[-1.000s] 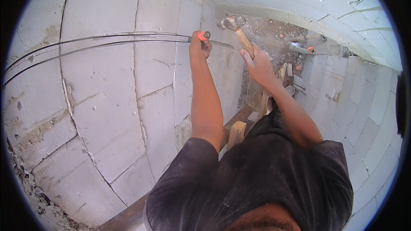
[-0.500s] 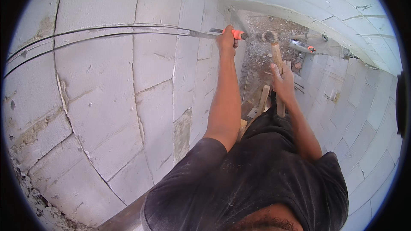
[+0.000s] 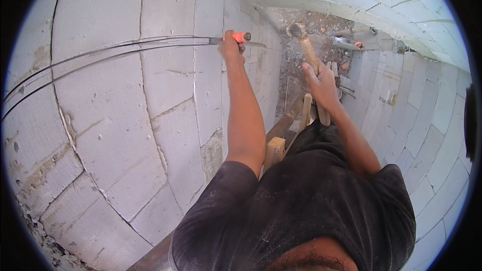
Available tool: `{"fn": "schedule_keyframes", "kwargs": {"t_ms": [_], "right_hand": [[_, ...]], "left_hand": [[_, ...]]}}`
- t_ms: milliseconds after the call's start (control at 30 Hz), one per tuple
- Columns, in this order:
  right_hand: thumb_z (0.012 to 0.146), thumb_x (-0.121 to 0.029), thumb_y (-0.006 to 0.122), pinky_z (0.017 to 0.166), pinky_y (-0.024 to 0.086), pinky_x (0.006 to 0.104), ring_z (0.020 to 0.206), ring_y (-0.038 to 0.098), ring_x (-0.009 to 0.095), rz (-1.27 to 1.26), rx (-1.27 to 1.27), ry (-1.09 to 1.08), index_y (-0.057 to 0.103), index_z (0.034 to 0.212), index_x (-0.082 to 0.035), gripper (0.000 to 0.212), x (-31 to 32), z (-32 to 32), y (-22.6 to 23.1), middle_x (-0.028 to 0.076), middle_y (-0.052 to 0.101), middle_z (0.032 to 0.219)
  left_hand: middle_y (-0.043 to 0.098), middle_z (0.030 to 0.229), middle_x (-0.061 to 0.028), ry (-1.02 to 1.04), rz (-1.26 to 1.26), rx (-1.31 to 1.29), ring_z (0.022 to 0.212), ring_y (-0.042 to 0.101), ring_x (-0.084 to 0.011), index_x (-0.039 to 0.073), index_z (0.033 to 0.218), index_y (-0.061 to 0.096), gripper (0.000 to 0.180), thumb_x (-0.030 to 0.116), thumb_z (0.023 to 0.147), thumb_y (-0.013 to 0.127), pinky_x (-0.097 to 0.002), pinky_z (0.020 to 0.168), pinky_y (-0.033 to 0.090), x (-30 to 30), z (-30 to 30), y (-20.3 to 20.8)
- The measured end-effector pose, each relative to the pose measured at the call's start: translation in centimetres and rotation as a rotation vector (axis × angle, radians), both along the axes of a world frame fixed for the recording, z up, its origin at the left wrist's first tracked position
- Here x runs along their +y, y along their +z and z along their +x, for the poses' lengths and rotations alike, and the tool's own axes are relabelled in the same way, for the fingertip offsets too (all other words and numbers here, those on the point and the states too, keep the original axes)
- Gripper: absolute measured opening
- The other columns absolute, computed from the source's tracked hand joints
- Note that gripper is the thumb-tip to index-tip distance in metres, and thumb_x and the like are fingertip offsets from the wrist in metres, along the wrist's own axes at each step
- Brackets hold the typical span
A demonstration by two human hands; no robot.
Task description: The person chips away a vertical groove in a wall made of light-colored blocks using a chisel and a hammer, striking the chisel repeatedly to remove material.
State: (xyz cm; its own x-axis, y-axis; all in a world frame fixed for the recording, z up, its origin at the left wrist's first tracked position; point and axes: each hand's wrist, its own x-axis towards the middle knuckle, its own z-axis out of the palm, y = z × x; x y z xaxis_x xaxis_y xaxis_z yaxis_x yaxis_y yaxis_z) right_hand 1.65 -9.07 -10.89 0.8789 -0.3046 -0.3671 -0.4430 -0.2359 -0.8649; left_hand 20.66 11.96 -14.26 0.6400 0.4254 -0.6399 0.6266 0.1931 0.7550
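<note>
My left hand [image 3: 231, 48] is closed round the orange grip of a chisel [image 3: 242, 37]. Its dark metal end [image 3: 215, 41] points left, at the wall's two dark parallel lines [image 3: 125, 45]; whether it touches the wall I cannot tell. In my right hand [image 3: 322, 84] is a hammer, gripped midway along its wooden handle [image 3: 309, 52]. The dusty hammer head [image 3: 297, 30] is up and to the right of the chisel's butt, apart from it.
A pale block wall [image 3: 115, 135] fills the left, another block wall [image 3: 416, 105] the right. Below lies rubble-strewn ground [image 3: 301, 70]. Timber pieces [image 3: 274, 149] stand close to my body. A tool with an orange part [image 3: 357, 45] lies at the far right.
My left hand has carried the chisel leftward along the wall lines. The hammer and right hand appear slightly further left, and the whole view has shifted a little too.
</note>
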Motion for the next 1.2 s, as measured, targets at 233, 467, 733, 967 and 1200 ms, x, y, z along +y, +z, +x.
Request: {"fn": "schedule_keyframes", "kwargs": {"t_ms": [233,467,733,967,1200], "right_hand": [[0.095,-0.036,0.06,0.064,0.045,0.0467,0.067,0.061,0.042,0.088,-0.054,0.026,0.061,0.106,0.005,0.042,3.1,0.2,2.7,0.022,0.06,0.067],[0.096,-0.029,0.06,0.058,0.045,0.0394,0.057,0.058,0.03,0.081,-0.408,-0.048,0.058,0.111,0.006,0.037,9.1,3.3,-0.6,0.015,0.058,0.064],[0.096,-0.036,0.058,0.065,0.044,0.0523,0.074,0.061,0.047,0.041,-0.22,0.197,0.058,0.105,0.004,0.041,8.3,5.6,1.2,0.027,0.061,0.072],[0.095,-0.036,0.059,0.063,0.044,0.0507,0.072,0.06,0.047,-0.007,-0.163,0.13,0.061,0.098,0.004,0.039,3.9,5.6,5.3,0.026,0.061,0.071],[0.096,-0.032,0.059,0.057,0.043,0.0387,0.056,0.055,0.023,0.201,-0.213,-0.08,0.061,0.099,0.003,0.035,2.7,2.5,4.0,0.012,0.054,0.061]], "left_hand": [[0.056,0.068,-0.0056,0.008,-0.164,-0.075,0.048,0.047,-0.0105,0.002,0.086,0.056,0.024,0.025,0.085,0.064,-0.0241,0.042,0.039,1.2,0.2,-0.1],[0.057,0.07,-0.0067,-0.021,-0.275,-0.106,0.048,0.045,-0.0114,0.002,0.087,0.057,0.022,0.024,0.088,0.061,-0.0258,0.044,0.038,2.1,0.4,0.2],[0.055,0.066,-0.0046,0.002,-0.33,-0.123,0.047,0.046,-0.0104,0.004,0.083,0.057,0.022,0.025,0.09,0.06,-0.0252,0.043,0.038,3.0,0.9,-0.4],[0.053,0.064,-0.003,-0.067,-0.472,0.005,0.047,0.043,-0.0095,0.008,0.083,0.057,0.018,0.025,0.088,0.059,-0.0245,0.043,0.036,4.6,1.8,-0.4],[0.054,0.065,-0.0033,0.015,-0.186,-0.077,0.046,0.046,-0.0097,0.007,0.082,0.055,0.021,0.026,0.084,0.063,-0.0248,0.041,0.038,-2.2,-0.3,5.2]]}}
